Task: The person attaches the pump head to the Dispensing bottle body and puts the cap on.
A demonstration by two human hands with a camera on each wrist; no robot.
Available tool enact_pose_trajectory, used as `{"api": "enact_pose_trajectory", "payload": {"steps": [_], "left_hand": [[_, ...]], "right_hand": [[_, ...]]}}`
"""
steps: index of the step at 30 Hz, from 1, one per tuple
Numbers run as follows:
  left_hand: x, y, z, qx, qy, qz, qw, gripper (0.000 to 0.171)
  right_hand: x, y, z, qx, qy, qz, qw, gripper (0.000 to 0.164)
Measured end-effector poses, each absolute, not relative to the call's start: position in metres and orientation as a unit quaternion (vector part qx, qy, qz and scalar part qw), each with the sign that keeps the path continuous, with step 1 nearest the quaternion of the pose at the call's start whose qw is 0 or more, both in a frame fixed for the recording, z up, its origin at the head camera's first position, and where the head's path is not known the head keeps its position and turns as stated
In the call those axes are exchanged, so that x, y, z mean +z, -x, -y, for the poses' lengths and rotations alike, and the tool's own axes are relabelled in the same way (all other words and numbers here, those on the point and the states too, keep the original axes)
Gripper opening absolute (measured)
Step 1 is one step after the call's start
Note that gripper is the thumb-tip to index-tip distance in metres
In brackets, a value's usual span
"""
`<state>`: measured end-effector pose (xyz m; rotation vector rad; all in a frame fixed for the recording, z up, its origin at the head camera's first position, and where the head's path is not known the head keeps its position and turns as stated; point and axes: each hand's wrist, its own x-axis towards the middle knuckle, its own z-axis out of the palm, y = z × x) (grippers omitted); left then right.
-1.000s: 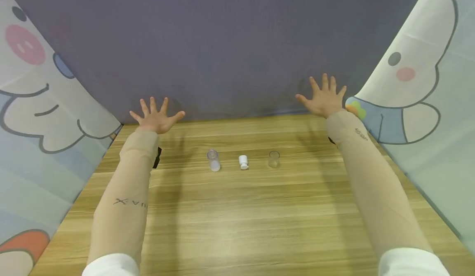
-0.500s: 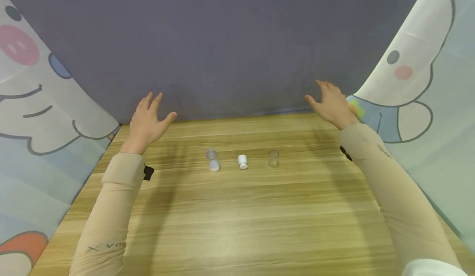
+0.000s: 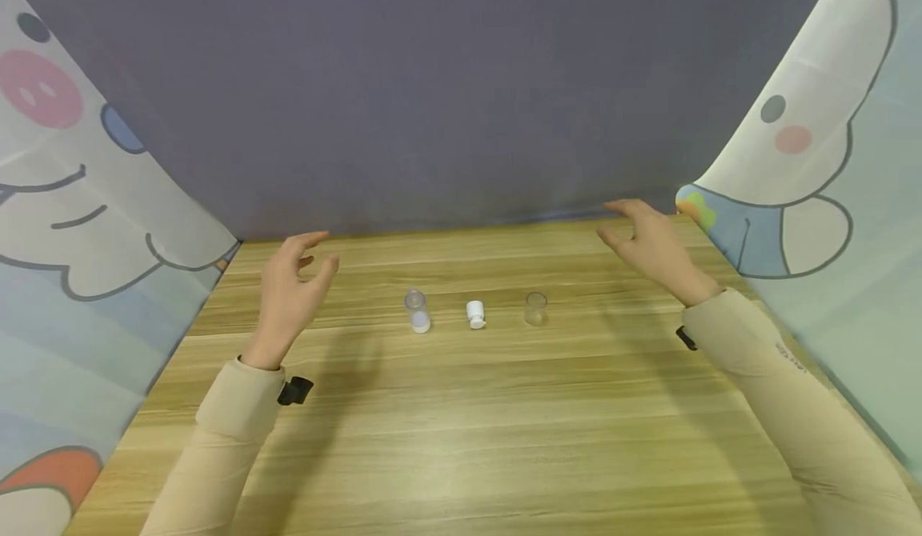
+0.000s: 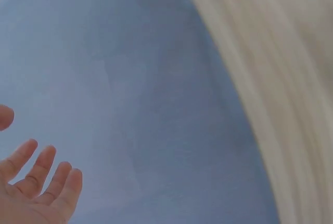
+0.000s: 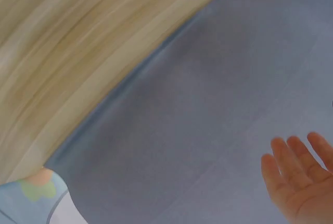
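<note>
My left hand (image 3: 288,292) hovers over the left side of the table, its fingers loosely bent and holding nothing. Over the right side my right hand (image 3: 659,252) hangs in the air, relaxed, with thumb and fingers apart. Between them, in the head view, three small things stand in a row. Nearest the left hand is a clear container with a whitish lower part (image 3: 418,312). In the middle lies a small white bottle (image 3: 475,314) with its cap end toward me. A small clear cup (image 3: 535,310) is the one closest to the right hand.
The wood-grain table (image 3: 461,424) ends at a dark grey cloth backdrop (image 3: 461,104). Cartoon-printed cloth walls, a left panel (image 3: 108,224) and a right panel (image 3: 821,192), rise along both sides. A black wrist device (image 3: 295,391) sits at the left cuff.
Both hands have come back from the backdrop toward me and lowered. Their spread fingers have turned inward and loosely bent. The three small things stay in place.
</note>
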<state>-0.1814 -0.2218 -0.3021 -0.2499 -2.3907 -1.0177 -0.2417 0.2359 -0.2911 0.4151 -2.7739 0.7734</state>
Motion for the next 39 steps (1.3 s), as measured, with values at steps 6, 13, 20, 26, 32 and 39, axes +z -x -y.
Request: {"api": "enact_pose_trajectory", "payload": {"steps": [6,13,20,26,32,39], "left_hand": [[-0.325,0.166,0.222,-0.388,0.083,0.891,0.221,0.034],[-0.350,0.153,0.216,-0.419,0.083,0.895,0.129,0.029],[-0.372,0.159,0.203,-0.446,0.094,0.890,0.035,0.031],[-0.384,0.177,0.192,-0.441,0.113,0.890,-0.028,0.045],[-0.391,0.200,0.179,-0.448,0.115,0.884,-0.061,0.059],[-0.402,0.217,0.171,-0.487,0.108,0.863,-0.084,0.063]], "right_hand": [[-0.304,0.227,-0.229,0.261,-0.156,0.946,0.111,0.047],[-0.320,0.214,-0.229,0.258,-0.187,0.941,0.114,0.040],[-0.333,0.198,-0.231,0.268,-0.173,0.947,0.042,0.046],[-0.340,0.187,-0.226,0.255,-0.196,0.946,0.041,0.039],[-0.345,0.178,-0.220,0.254,-0.215,0.942,0.042,0.037],[-0.350,0.171,-0.209,0.265,-0.226,0.937,0.013,0.037]]}}
